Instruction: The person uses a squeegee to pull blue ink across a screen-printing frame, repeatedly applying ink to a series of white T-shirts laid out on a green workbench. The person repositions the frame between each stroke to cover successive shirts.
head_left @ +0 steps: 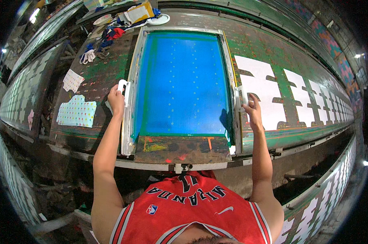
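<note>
A screen-printing frame (132, 73) with a blue mesh (182, 85) lies flat before me. Rows of small pale dots run down the mesh, and green borders its edge. My left hand (116, 99) is closed round the white handle (127, 94) on the frame's left side. At the opposite side, my right hand (254, 110) has its bent fingers and thumb against another white handle (244, 96). A dark shadow falls on the mesh close to the right side.
The frame lies on a long paint-stained table (184, 150). White cut fabric pieces (263, 95) lie in a row to the right. Dotted fabric pieces (76, 112) and a glove (88, 56) lie left. A cardboard box (137, 13), rags and a white lid (161, 19) sit at the back.
</note>
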A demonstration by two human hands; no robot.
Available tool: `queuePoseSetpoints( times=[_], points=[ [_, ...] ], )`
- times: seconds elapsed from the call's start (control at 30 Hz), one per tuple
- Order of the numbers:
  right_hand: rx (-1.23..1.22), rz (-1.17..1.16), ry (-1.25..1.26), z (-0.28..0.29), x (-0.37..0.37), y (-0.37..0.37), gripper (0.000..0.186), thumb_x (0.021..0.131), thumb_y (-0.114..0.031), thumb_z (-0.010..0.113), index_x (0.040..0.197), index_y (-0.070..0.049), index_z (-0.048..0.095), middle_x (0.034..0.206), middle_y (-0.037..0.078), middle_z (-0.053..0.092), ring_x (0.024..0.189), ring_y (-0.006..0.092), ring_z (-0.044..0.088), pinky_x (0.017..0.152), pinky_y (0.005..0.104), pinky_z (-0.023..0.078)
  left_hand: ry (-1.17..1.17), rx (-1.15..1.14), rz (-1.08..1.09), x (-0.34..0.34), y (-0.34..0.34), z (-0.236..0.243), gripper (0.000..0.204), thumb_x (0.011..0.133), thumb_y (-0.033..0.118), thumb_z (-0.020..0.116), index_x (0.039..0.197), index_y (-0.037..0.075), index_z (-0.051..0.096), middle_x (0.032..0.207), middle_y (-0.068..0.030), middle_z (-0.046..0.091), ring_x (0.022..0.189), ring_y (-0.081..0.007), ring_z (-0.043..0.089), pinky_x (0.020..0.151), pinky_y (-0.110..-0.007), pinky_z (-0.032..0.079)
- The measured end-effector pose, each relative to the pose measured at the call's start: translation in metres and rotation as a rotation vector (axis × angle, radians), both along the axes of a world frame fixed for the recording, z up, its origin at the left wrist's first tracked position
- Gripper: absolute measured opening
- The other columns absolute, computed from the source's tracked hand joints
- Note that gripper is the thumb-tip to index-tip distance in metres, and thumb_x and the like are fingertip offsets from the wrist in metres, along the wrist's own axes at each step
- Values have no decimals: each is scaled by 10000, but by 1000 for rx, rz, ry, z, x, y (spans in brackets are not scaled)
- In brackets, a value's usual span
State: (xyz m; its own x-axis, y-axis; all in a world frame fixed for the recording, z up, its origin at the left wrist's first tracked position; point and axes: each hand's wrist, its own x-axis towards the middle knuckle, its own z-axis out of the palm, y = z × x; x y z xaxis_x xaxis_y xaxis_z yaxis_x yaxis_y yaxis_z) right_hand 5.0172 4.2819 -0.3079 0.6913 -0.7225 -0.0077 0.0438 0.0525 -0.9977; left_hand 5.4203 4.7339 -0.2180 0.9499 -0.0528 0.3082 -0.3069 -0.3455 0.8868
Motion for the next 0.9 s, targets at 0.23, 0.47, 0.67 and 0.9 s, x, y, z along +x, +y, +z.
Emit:
queuePoseSetpoints(
  times=[0.23,0.47,0.67,0.9],
  points=[
    [-25,25,7,2,4,2,738,877,-55,655,1537,-29,326,1213,225,639,1083,268,614,965,381,457,-88,117,31,3,2,2,368,931,-9,502,1284,-38,603,1019,-151,746,647,-165,644,597,-318,503],
    [17,69,23,7,4,12,748,876,-72,651,1542,-24,314,1202,240,645,1070,267,618,969,399,451,-147,185,107,-4,8,7,346,932,-20,507,1258,-34,625,1040,-164,750,882,-224,716,813,-338,527],
    [-56,64,39,3,4,13,748,872,-54,681,1534,-49,332,1212,263,651,1101,296,635,997,413,455,-118,190,85,-9,16,-2,348,937,-22,501,1262,-28,624,1029,-153,747,904,-230,713,832,-348,524],
    [9,35,35,-5,-6,14,750,873,-57,680,1536,-48,329,1182,249,673,1043,278,657,924,399,487,-157,204,96,-8,12,-15,337,946,-19,501,1259,-34,622,1029,-152,747,894,-229,707,814,-336,522]
  ],
)
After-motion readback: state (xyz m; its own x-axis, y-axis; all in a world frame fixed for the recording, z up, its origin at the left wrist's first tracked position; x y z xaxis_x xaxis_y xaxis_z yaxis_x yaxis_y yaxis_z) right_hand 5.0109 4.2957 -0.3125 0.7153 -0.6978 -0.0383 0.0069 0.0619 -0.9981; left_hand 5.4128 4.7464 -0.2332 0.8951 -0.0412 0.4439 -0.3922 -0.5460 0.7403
